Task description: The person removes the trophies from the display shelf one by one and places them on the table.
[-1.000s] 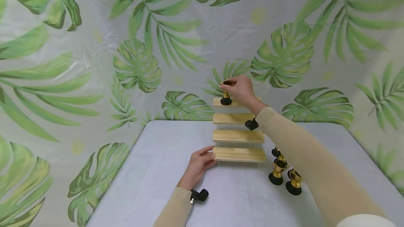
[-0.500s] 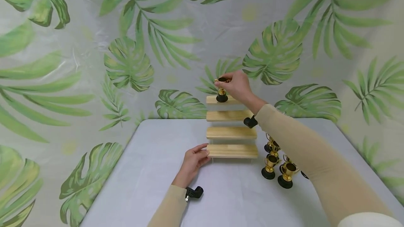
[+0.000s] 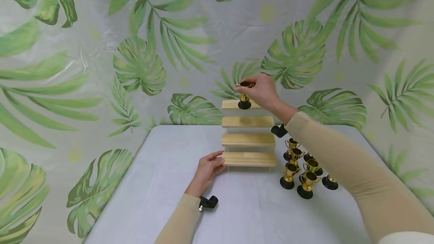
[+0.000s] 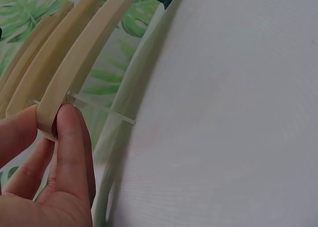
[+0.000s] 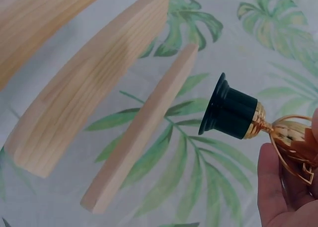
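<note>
A small gold trophy cup (image 3: 244,95) with a black base is in my right hand (image 3: 262,91), in front of the top board of a four-step wooden rack (image 3: 249,139). In the right wrist view, fingers (image 5: 271,182) hold the trophy by its gold cup, and its black base (image 5: 231,108) is apart from the nearest board (image 5: 144,132). Low on the rack, my left hand (image 3: 207,168) pinches the left end of the bottom board (image 3: 249,159). The left wrist view shows thumb and fingers (image 4: 69,147) on either side of that board end (image 4: 49,113).
Several more gold trophies (image 3: 306,185) stand upright on the white-covered table (image 3: 251,214), right of the rack, some partly behind the right sleeve (image 3: 342,161). Thin clear supports (image 4: 102,108) carry the boards. A leaf-patterned cloth (image 3: 190,48) hangs behind the table.
My right hand has moved the trophy to the right along the top board. More of the standing trophies show beside the sleeve. My left hand keeps its grip on the rack; the view shifted slightly.
</note>
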### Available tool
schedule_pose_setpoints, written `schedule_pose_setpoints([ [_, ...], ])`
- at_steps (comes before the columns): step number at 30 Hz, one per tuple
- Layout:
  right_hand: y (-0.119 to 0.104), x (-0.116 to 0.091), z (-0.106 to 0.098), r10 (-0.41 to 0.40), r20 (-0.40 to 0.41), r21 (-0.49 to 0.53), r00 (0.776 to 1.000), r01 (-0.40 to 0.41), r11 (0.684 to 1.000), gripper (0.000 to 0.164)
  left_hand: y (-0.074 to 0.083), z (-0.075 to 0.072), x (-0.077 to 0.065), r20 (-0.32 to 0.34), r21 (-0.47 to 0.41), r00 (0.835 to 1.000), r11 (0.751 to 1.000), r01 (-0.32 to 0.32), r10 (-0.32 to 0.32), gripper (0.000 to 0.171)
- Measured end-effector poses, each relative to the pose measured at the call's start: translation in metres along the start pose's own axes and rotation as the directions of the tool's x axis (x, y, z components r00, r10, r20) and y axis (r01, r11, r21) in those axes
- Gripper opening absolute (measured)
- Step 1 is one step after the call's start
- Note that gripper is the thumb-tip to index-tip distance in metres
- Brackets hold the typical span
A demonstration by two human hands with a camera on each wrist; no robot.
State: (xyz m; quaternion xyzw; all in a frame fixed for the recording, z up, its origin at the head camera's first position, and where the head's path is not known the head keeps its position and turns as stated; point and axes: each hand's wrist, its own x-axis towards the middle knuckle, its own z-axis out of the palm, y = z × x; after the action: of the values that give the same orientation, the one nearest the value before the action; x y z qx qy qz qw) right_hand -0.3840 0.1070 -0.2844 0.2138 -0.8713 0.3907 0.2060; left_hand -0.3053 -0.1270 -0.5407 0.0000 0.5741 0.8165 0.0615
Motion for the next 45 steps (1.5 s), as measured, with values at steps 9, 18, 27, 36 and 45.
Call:
schedule_pose_setpoints([
  [9, 0.0, -0.018, -0.017, -0.027, 0.003, -0.036, 1.0, 0.027, 0.999, 0.034, 0.002, 0.004, -0.001, -0.023, 0.026, 1.0, 1.0, 0.01, -0.009, 0.044],
  [18, 0.006, -0.037, -0.03, -0.046, 0.003, -0.026, 0.999, 0.046, 0.999, 0.028, 0.006, 0.002, -0.003, -0.019, 0.039, 1.0, 0.999, 0.025, -0.024, 0.045],
  [27, 0.011, -0.053, -0.041, -0.069, -0.005, -0.044, 0.998, 0.068, 0.997, 0.025, 0.007, 0.003, -0.004, -0.016, 0.036, 0.999, 0.999, 0.036, -0.035, 0.044],
  [36, 0.01, -0.072, -0.059, -0.028, 0.001, -0.044, 1.0, 0.029, 0.999, 0.029, 0.006, 0.004, -0.003, -0.023, 0.033, 0.999, 0.999, 0.031, -0.031, 0.044],
  [45, 0.019, -0.096, -0.07, 0.001, -0.007, -0.046, 1.0, -0.001, 0.999, 0.028, 0.005, 0.002, -0.003, -0.005, 0.012, 1.0, 1.0, 0.025, -0.025, 0.044],
])
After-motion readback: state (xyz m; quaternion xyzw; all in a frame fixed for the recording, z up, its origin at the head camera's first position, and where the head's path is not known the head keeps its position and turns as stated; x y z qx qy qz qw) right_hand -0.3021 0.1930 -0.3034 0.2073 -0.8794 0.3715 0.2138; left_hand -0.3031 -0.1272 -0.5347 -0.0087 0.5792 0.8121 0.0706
